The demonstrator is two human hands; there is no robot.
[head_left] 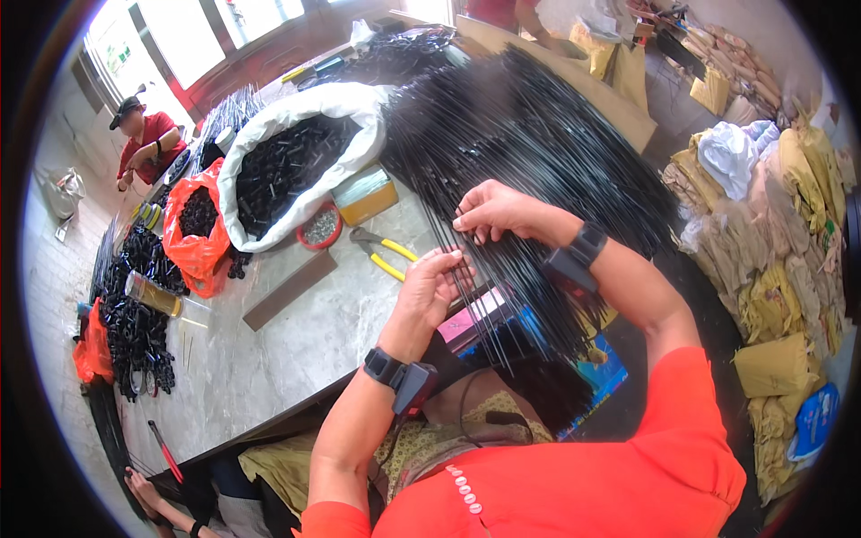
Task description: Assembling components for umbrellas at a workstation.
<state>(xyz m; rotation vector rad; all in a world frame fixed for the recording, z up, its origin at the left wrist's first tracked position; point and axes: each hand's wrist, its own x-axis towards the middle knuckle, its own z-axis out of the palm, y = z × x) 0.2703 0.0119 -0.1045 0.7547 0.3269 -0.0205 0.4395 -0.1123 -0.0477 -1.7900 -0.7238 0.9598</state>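
Observation:
A large heap of long thin black rods (556,134) spreads over the right part of the table and hangs past its near edge. My right hand (502,213) is closed in a pinch at a few of these rods, thumb against fingertips. Just below and to its left, my left hand (434,289) has its fingers curled around several rods, whose ends run down past the table edge. Pliers with yellow handles (389,258) lie beside my left hand. A pink and white box (473,318) sits under the rods, partly hidden.
A white sack (368,134) of short black tubes, an orange bag (208,278), a red dish (320,228) of small metal pieces and a brown bar (289,289) stand left. Black parts (134,332) lie beyond. Co-workers sit far left (154,148) and lower left (143,491). Sacks (762,242) fill the right.

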